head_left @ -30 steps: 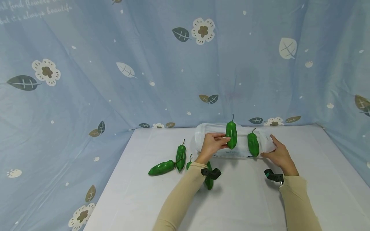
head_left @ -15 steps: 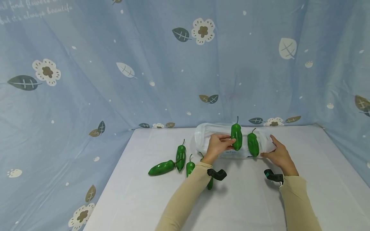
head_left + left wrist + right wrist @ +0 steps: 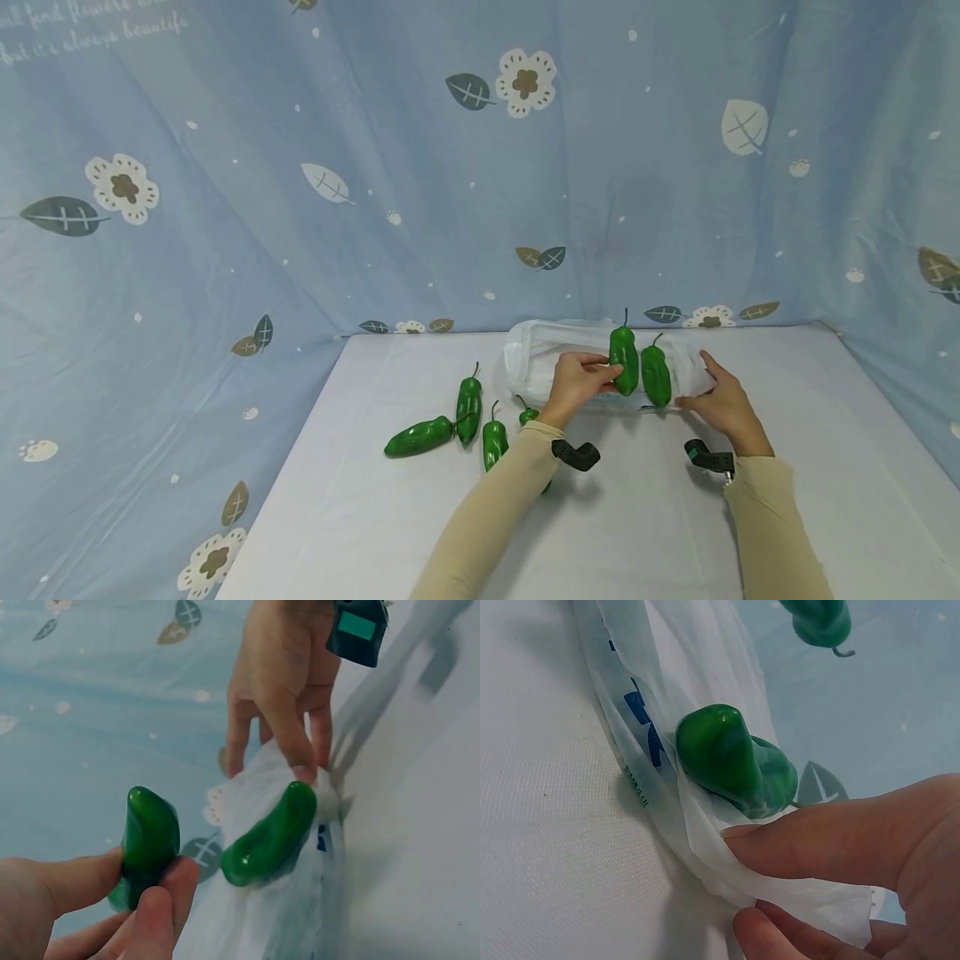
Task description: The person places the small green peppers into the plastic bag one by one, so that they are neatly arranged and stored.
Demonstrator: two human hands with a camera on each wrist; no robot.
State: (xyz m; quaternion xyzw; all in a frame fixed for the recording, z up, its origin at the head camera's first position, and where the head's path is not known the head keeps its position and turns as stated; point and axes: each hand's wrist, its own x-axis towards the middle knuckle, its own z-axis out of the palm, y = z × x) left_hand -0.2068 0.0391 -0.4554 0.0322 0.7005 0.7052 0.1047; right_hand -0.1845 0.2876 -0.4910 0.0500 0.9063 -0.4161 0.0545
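Observation:
Between the thumb and fingers of my left hand [image 3: 578, 383] is a green pepper [image 3: 624, 360], held upright with its stem up over a white plastic bag [image 3: 538, 367]. A second green pepper [image 3: 656, 377] lies on the bag, just right of the held one. At the bag's right end my right hand [image 3: 727, 404] pinches the plastic between thumb and fingers. The right wrist view has blue print on the bag [image 3: 705, 847] beside the lying pepper [image 3: 718, 750]. In the left wrist view the held pepper [image 3: 150, 836] hangs apart from the lying one [image 3: 271, 836].
Left of the bag, several more green peppers lie on the white table [image 3: 337, 517]: one upright [image 3: 468, 410], one sideways [image 3: 420, 437], and another [image 3: 494, 442] near my left sleeve. A further pepper [image 3: 528, 412] is partly hidden by that forearm. A blue patterned curtain [image 3: 420, 183] stands behind the table.
My left hand has moved right and slightly down with its pepper, bringing it beside the pepper on the bag. More of the table peppers show behind the forearm. My right hand keeps its place.

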